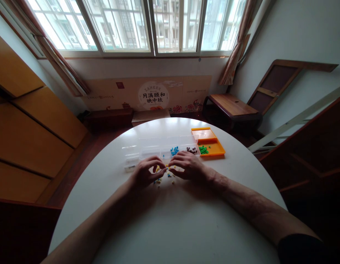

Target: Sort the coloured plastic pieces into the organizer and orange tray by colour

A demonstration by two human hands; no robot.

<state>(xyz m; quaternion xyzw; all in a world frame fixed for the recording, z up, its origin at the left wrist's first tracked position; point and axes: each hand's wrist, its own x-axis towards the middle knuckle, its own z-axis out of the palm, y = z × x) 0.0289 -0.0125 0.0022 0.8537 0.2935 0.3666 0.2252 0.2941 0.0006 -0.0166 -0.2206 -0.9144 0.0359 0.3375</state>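
Observation:
My left hand (146, 171) and my right hand (190, 167) meet over the table, fingertips almost touching. Thumb and fingers of the left are curled into a pinch at a tiny blue and yellow piece (167, 167). The right hand's thumb and fingers close in on the same spot; what they grip is too small to make out. Tiny loose yellow and blue toy bricks (169, 175) lie scattered just below the fingertips. Behind the hands stands a clear plastic compartment box (150, 152), with blue bricks (174, 150) and dark brown bricks (192, 150) in its right part.
An open orange case (220, 147) holding small green bricks (203, 149) sits at the box's right end. All this rests on a round white table (170, 227). A wooden bench (232, 104) stands beyond its far right edge, below the window.

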